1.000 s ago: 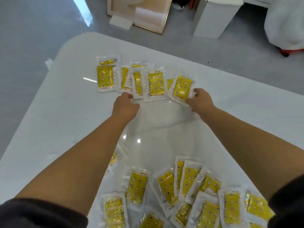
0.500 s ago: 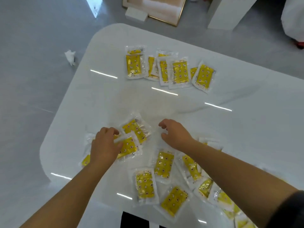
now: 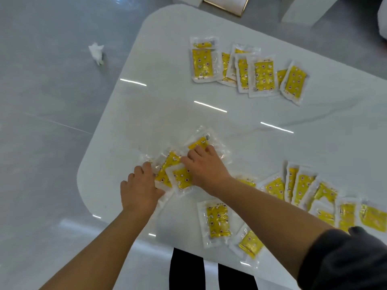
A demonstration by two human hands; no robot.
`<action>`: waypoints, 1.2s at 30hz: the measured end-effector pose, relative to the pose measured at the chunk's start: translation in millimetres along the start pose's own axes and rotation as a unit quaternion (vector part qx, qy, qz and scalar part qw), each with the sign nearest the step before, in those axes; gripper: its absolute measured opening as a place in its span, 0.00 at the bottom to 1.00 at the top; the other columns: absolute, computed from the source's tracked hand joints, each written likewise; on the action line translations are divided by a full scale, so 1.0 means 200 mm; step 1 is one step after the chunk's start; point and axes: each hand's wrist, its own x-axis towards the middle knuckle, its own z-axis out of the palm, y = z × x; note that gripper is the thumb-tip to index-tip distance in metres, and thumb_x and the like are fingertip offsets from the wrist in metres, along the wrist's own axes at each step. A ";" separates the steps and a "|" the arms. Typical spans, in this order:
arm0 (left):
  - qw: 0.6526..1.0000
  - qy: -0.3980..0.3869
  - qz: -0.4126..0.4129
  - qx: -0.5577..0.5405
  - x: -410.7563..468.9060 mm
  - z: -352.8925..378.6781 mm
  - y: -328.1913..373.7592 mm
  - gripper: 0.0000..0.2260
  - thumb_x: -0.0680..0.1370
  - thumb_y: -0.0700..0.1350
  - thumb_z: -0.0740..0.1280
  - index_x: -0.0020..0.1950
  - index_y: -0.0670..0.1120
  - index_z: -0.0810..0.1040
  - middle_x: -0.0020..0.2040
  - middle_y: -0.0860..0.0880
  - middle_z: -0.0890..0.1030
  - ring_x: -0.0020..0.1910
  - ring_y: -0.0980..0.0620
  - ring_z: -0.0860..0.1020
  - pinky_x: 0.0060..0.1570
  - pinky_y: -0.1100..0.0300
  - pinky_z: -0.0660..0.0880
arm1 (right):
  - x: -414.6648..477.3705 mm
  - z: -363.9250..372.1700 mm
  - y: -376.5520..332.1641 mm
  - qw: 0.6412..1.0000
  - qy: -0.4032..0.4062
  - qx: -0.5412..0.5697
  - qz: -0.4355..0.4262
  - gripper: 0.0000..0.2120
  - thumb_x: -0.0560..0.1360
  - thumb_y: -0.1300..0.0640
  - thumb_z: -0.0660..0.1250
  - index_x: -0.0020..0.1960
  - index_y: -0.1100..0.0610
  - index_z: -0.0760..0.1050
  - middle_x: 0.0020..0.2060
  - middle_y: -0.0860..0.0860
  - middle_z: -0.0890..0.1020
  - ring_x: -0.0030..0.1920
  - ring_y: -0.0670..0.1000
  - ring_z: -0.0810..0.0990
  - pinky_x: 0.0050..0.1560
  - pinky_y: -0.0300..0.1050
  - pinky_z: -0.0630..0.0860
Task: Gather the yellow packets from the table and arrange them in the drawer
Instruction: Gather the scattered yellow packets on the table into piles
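Note:
Many yellow packets in clear wrappers lie on the white table (image 3: 146, 114). A small heap of packets (image 3: 167, 174) sits near the front left corner, between my hands. My left hand (image 3: 140, 189) rests flat on the heap's left side, fingers straight and thumb against a wrapper edge. My right hand (image 3: 204, 166) lies on the heap's right side with bent fingers; the top packet (image 3: 181, 178) runs under its thumb side, and the thumb is hidden. A far row of packets (image 3: 261, 76) overlaps at the back. No drawer is in view.
More packets (image 3: 303, 185) fan out at the right under my right forearm, and two loose ones (image 3: 217, 220) lie by the front edge. A crumpled tissue (image 3: 96, 54) lies on the grey floor to the left. A framed panel (image 3: 226, 3) leans beyond the table.
Both hands came back from the far row to the near left packets. They have since closed in, bunching the spread packets into a heap, with one packet now on top.

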 end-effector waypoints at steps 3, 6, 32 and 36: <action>0.997 -0.033 -0.046 -0.058 0.01 0.01 -0.03 0.33 0.67 0.63 0.73 0.62 0.47 0.65 0.53 0.49 0.77 0.53 0.47 0.78 0.49 0.55 0.72 | 0.03 -0.01 -0.02 0.999 -0.036 -0.034 -0.011 0.30 0.60 0.52 0.79 0.59 0.54 0.73 0.52 0.51 0.78 0.56 0.55 0.75 0.61 0.53 0.67; 0.993 -0.041 -0.048 -0.102 0.02 0.01 -0.06 0.22 0.69 0.59 0.73 0.55 0.48 0.74 0.47 0.50 0.80 0.49 0.48 0.79 0.46 0.55 0.70 | 0.04 -0.06 -0.01 0.997 -0.079 -0.002 -0.013 0.23 0.72 0.53 0.71 0.64 0.55 0.69 0.58 0.52 0.75 0.61 0.56 0.73 0.64 0.52 0.64; 0.961 -0.091 0.016 -0.262 0.16 -0.13 0.19 0.10 0.74 0.46 0.69 0.54 0.44 0.78 0.53 0.43 0.78 0.49 0.44 0.78 0.41 0.59 0.69 | 0.08 -0.16 0.33 0.998 -0.063 0.000 -0.028 0.20 0.72 0.52 0.70 0.63 0.52 0.75 0.73 0.50 0.63 0.76 0.53 0.55 0.74 0.57 0.49; 0.960 -0.091 -0.029 -0.262 0.17 -0.13 0.20 0.06 0.75 0.44 0.67 0.44 0.43 0.75 0.44 0.45 0.78 0.48 0.44 0.77 0.40 0.58 0.68 | 0.08 -0.16 0.34 0.998 -0.044 0.005 -0.037 0.16 0.70 0.53 0.71 0.57 0.55 0.77 0.62 0.52 0.69 0.64 0.54 0.68 0.72 0.54 0.54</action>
